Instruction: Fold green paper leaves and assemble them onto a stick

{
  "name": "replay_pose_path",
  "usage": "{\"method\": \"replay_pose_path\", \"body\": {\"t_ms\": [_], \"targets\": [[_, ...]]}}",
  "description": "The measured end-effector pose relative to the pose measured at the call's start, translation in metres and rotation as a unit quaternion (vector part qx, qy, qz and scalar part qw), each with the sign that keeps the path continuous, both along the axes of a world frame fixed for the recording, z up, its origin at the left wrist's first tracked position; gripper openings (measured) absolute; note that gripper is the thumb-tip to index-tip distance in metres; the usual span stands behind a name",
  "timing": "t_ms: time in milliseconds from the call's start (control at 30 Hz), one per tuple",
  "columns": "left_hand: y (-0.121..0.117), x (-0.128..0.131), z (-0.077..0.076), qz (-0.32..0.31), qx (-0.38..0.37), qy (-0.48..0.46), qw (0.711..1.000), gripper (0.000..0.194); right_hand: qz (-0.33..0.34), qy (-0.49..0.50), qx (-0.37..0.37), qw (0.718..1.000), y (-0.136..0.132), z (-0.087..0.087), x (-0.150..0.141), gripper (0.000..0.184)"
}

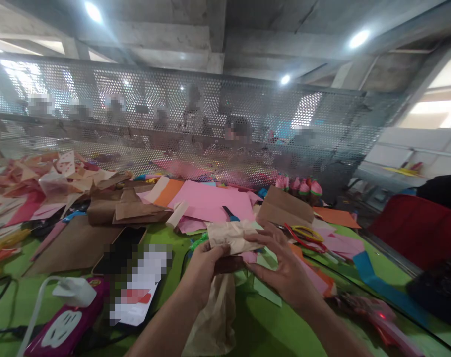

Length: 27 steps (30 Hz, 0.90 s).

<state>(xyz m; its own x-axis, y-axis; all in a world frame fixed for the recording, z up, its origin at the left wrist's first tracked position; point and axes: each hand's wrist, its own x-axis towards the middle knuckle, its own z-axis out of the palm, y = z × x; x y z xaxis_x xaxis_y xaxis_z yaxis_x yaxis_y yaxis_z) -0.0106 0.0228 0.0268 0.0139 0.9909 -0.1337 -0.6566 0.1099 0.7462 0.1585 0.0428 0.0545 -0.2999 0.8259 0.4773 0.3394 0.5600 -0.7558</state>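
In front of me a creased beige piece of paper (227,237) is pinched between the thumb and fingers of my left hand (206,265). The fingers of my right hand (283,263) are spread at the paper's right end, the fingertips touching it and the thumb apart below. Under my hands there is a larger crumpled beige paper (220,317); whether it joins the held piece I cannot tell. Pale green paper strips (266,292) lie beside my right hand. A dark blue-handled tool (230,214) lies just beyond the held paper.
Pink sheets (218,198) and brown paper (285,207) cover the green table's far side. Scissors (307,237) and a pink glue gun (389,322) lie right. Phones (139,287) and a purple power strip (67,320) with cables lie left. A perforated metal screen (136,134) stands behind.
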Motion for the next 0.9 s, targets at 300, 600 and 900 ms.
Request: {"method": "replay_pose_path", "body": {"t_ms": [300, 600, 900], "targets": [[-0.005, 0.0, -0.002, -0.056, 0.008, 0.022, 0.998, 0.028, -0.026, 0.049, -0.064, 0.996, 0.009, -0.009, 0.003, 0.014], [-0.009, 0.002, 0.003, -0.061, 0.058, 0.038, 0.996, 0.031, -0.018, 0.189, -0.202, 0.961, -0.001, -0.002, -0.006, 0.025], [-0.005, 0.006, 0.004, -0.015, 0.089, 0.051, 0.995, 0.04, 0.007, 0.203, -0.211, 0.956, -0.001, -0.01, -0.005, 0.029]]}}
